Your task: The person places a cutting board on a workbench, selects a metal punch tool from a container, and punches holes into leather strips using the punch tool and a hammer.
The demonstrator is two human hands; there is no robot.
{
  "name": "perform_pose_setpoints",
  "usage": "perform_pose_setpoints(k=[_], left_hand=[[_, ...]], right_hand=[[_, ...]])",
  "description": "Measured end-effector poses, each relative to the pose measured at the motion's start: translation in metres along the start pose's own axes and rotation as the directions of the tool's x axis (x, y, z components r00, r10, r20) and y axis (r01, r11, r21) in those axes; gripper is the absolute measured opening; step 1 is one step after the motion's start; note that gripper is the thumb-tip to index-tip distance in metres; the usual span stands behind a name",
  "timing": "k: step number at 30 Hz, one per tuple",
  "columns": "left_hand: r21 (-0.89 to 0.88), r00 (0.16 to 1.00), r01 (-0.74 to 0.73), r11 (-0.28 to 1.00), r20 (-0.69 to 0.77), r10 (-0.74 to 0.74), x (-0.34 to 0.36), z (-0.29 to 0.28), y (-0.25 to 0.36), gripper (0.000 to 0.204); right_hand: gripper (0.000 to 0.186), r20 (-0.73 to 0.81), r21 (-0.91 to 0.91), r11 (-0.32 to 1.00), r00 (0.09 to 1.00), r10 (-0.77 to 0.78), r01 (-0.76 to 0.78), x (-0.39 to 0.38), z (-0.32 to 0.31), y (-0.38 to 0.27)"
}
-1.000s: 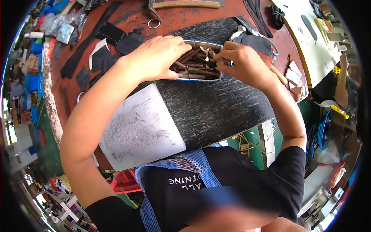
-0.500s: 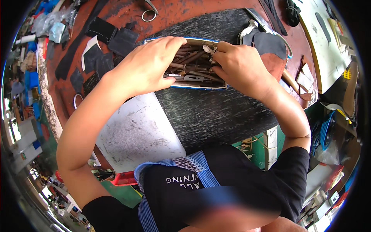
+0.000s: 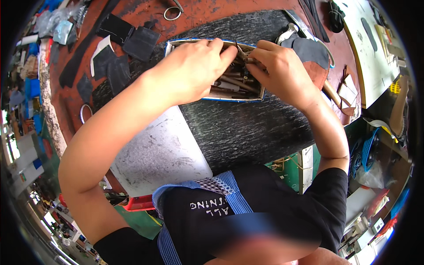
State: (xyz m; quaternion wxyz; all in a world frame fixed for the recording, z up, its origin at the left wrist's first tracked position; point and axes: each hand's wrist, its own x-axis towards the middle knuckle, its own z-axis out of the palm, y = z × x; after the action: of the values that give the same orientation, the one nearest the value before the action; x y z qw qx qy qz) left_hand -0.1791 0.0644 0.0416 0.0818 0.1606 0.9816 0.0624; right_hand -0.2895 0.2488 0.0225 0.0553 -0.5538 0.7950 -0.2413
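A long, narrow box (image 3: 242,99) with a blue and white rim stands on the black streaked slab (image 3: 247,128). Inside it lie several thin brown and dark rod-like tools (image 3: 238,84). My left hand (image 3: 194,66) reaches over the box's left half, its fingers curled down, and hides much of the contents. Whatever is under those fingertips is hidden. At the box's right end, my right hand (image 3: 280,68) pinches a short, dark metal rod (image 3: 251,60) between thumb and fingers. A dark pointed piece (image 3: 241,51) stands up between both hands.
A scuffed pale board (image 3: 159,150) lies nearer me, at left. Black leather scraps (image 3: 141,43) are spread at the far left, near a scissor-like metal loop (image 3: 172,13). Right of the box are a rounded black piece (image 3: 311,51), brown leather (image 3: 316,73) and a wooden handle (image 3: 331,92).
My left hand has moved right along the box, off its left end, and its fingers have curled inward. My right fingers now pinch a metal rod above the box's right end.
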Motion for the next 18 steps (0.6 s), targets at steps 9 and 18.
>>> perform_pose_setpoints(k=[9,18], left_hand=[[0.043,0.996,-0.059,0.997,-0.06,0.061,-0.001,0.005,-0.008,0.072],[-0.315,0.981,-0.192,0.93,-0.067,0.18,0.014,-0.01,-0.04,0.067]], right_hand=[[0.013,-0.043,0.301,0.953,0.998,0.04,-0.025,-0.002,-0.004,0.013],[0.012,-0.055,0.362,0.931,0.996,0.076,-0.051,-0.002,-0.005,0.011]])
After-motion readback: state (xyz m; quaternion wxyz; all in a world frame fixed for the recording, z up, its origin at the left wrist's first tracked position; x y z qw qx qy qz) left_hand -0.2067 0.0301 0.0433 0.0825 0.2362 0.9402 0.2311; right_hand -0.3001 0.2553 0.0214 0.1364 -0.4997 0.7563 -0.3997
